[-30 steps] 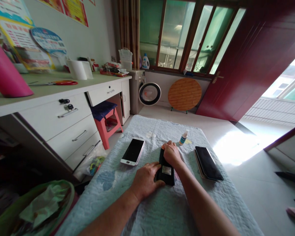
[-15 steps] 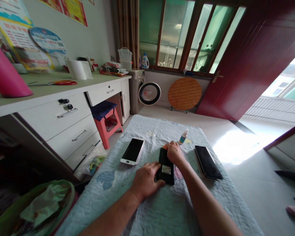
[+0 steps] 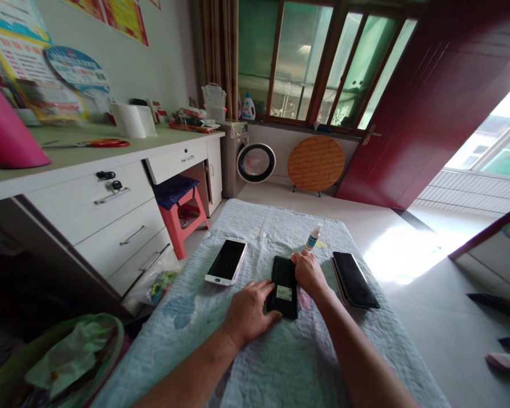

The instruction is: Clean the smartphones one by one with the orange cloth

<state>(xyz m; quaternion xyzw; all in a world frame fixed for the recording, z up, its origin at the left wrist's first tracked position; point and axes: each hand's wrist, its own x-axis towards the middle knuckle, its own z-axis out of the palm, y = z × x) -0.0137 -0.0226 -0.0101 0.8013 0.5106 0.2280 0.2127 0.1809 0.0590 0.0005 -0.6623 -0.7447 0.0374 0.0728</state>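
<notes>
A black phone (image 3: 285, 272) with a pale label on its upper face lies flat on the cloth-covered table. My left hand (image 3: 250, 309) grips it at the left side, fingertips on the long edge and thumb by the near end. At its far right edge is my right hand (image 3: 310, 272), fingers closed on a small orange piece (image 3: 293, 258), mostly hidden, perhaps a cloth. Just beyond that hand stands a small white-capped spray bottle (image 3: 313, 238) with a blue label. A white phone (image 3: 226, 260) rests to the left, and dark stacked phones (image 3: 355, 280) lie to the right.
The table has a light blue quilted cover (image 3: 187, 345). Along the left runs a white desk (image 3: 131, 198) with scissors (image 3: 106, 143) and a pink bottle (image 3: 8, 127) on top. A red stool (image 3: 182, 221) stands under it. A green basket (image 3: 118, 340) sits at lower left.
My right hand has shifted from across the phone's far end to its right edge, uncovering more of the back. My left hand stays in place on the phone.
</notes>
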